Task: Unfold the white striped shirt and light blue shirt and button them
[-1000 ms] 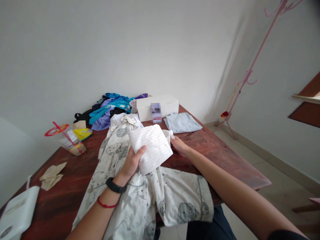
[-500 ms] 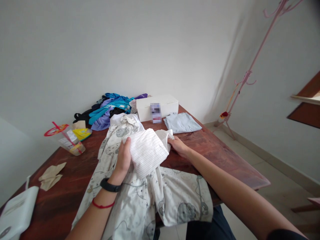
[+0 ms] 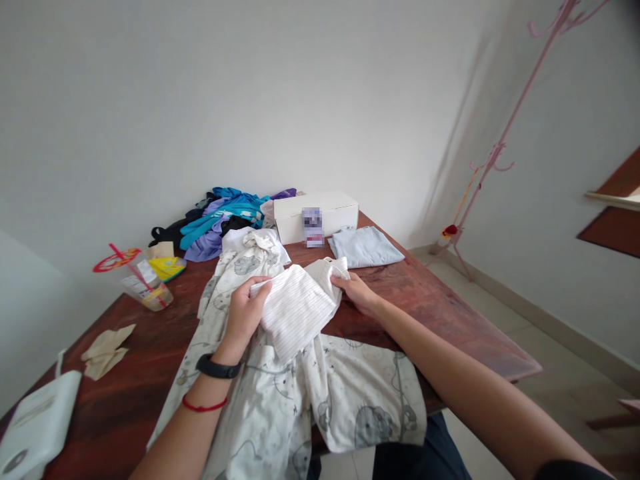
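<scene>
A white striped cloth garment (image 3: 297,310), partly folded, is held up between both hands. My left hand (image 3: 246,310) pinches its left edge, thumb on top. My right hand (image 3: 354,291) grips the bunched right end, its fingers partly hidden behind the fabric. Below lies a white garment with grey cartoon prints (image 3: 367,393), spread over the table and draping past its front edge. Which kind of garment the striped cloth is, I cannot tell.
A folded light-blue cloth (image 3: 366,247) lies beside a white box (image 3: 320,217). Behind is a clothes pile (image 3: 225,217). At left are a plastic cup (image 3: 147,287), a yellow item (image 3: 167,268), a crumpled napkin (image 3: 107,352) and a white device (image 3: 40,420). A pink coat stand (image 3: 500,143) rises at right.
My left hand has shifted its grip toward the striped cloth's upper left corner, with the thumb now over the edge. The cloth's right end is opened out a little more.
</scene>
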### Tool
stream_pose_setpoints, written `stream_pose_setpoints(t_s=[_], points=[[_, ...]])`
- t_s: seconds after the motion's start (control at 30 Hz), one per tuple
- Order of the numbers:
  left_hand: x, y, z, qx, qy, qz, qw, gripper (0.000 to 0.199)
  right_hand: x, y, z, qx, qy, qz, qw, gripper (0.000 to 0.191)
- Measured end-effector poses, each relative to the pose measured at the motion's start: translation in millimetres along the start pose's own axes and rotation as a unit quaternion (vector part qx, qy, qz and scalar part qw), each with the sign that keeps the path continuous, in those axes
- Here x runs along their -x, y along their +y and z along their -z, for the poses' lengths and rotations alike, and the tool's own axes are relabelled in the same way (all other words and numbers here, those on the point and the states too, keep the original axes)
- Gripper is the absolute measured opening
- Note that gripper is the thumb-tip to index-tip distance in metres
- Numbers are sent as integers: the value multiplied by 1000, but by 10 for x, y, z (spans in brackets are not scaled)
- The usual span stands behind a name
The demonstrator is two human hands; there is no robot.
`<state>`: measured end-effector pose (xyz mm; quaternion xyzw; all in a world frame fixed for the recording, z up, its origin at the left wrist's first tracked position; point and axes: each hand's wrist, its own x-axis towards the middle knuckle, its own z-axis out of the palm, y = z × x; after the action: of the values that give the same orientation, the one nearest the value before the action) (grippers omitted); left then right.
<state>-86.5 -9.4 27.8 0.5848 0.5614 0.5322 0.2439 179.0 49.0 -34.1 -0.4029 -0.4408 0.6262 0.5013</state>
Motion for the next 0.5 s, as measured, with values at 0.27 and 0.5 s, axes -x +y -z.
stream_pose_setpoints(t_s=[0.27,0.5], points=[[10,18,-18,27,-5,9,1000,24,-17,23,11,-2,3,-5,1000,36],[50,90,-34,23,-20,4,1000,23,-22,34,10,4,-2,-6,1000,35]])
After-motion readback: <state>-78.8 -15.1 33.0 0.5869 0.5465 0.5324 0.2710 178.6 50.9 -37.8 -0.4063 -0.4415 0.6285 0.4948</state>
